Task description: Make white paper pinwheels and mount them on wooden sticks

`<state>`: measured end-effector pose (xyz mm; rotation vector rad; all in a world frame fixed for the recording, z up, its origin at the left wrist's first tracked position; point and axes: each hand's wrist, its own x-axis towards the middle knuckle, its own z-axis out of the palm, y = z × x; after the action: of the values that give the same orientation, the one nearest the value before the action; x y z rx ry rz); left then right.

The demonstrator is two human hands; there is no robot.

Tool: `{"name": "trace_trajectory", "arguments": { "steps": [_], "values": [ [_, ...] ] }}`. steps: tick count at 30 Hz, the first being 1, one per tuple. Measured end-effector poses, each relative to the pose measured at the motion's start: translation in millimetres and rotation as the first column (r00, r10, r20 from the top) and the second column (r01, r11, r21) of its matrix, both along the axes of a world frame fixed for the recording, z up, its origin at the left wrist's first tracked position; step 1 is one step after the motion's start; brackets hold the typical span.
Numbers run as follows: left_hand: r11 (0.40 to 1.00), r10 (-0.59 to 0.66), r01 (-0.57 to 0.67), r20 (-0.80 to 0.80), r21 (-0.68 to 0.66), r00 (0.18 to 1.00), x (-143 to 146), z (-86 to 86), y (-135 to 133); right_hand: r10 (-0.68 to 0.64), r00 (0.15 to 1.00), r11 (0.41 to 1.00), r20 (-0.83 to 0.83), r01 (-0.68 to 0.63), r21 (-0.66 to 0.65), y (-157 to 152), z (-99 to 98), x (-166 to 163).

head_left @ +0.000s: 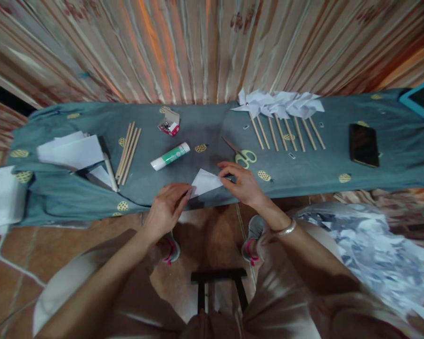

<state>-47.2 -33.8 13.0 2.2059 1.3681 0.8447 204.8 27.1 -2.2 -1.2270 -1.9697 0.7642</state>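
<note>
A folded piece of white paper (pixel 205 182), roughly triangular, lies at the front edge of the cloth-covered table. My left hand (pixel 167 207) pinches its left corner between thumb and fingers. On the opposite corner, my right hand (pixel 242 182) closes its thumb and index finger. Just beyond the right hand rest scissors (pixel 245 157) with pale green handles, blades pointing away to the left. A white and green glue stick (pixel 170 156) lies behind the left hand.
Paper pinwheels (pixel 279 104) on wooden sticks lie in a row at the back right, left of a dark phone (pixel 363 145). A small red box (pixel 169 123) holds metal pins. Several wooden sticks (pixel 129 153) lie near stacked paper (pixel 72 151). A bag of paper (pixel 378 249) stands right.
</note>
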Motion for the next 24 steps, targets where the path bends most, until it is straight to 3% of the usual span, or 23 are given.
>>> {"name": "trace_trajectory", "arguments": {
  "steps": [4, 9, 13, 19, 24],
  "values": [
    [0.950, 0.188, -0.118, 0.227, -0.290, 0.956, 7, 2.3, 11, 0.015, 0.995, 0.999, -0.103, -0.020, -0.040, 1, 6.6, -1],
    [0.895, 0.250, -0.025, 0.454, -0.446, 0.855, 21, 0.8, 26, 0.053, 0.986, 0.997, -0.157, -0.061, -0.041, 2, 13.2, -1],
    [0.927, 0.218, -0.064, 0.391, -0.370, 0.894, 26, -1.0, 37, 0.076, 0.993, 0.997, -0.090, -0.076, 0.006, 2, 16.1, 0],
    [0.976, 0.183, -0.145, 0.244, -0.165, 0.952, 24, -6.0, 49, 0.071, 0.958, 0.965, 0.279, -0.137, 0.225, -13, 20.6, -2],
    [0.963, 0.227, -0.188, 0.208, -0.191, 0.951, 29, -12.6, 49, 0.037, 0.902, 0.910, 0.430, -0.209, 0.359, -26, 19.4, -7]
  ]
}}
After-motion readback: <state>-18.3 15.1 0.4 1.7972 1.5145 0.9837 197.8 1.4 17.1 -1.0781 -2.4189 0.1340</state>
